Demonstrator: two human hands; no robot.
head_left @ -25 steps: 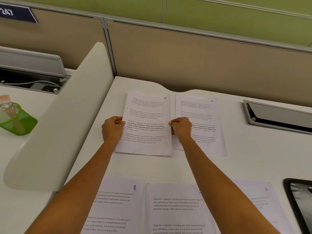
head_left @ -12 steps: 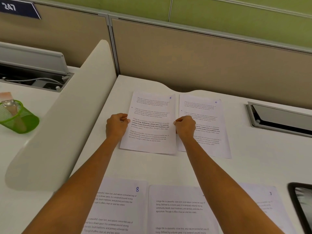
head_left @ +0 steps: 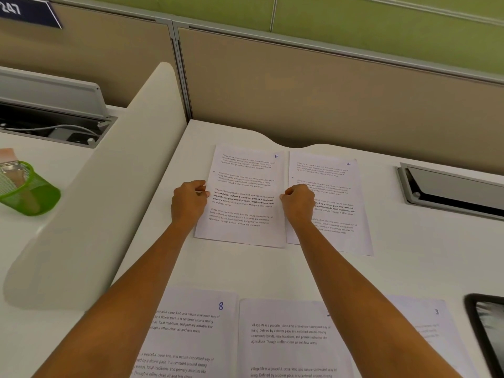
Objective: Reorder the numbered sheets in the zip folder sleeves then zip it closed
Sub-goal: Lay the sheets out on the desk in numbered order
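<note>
Sheet 6 (head_left: 245, 186), white with printed text, lies flat at the far middle of the white desk (head_left: 409, 268). My left hand (head_left: 188, 200) pinches its left edge and my right hand (head_left: 298, 203) pinches its right edge. Sheet 4 (head_left: 335, 203) lies just right of it, partly under my right hand. Near me lie sheet 8 (head_left: 201, 331), a middle sheet (head_left: 289, 342) whose number my right arm hides, and sheet 3 (head_left: 433, 326). The dark corner of the zip folder (head_left: 488, 331) shows at the lower right edge.
A beige partition wall (head_left: 300, 85) backs the desk. A white curved divider (head_left: 103, 186) stands on the left; beyond it sits a green mesh cup (head_left: 27, 192) with a brush. A grey cable tray (head_left: 450, 189) is set into the desk at far right.
Sheet 6 has shifted slightly between my hands and now lies squared beside sheet 4. Both hands keep their grip on its edges.
</note>
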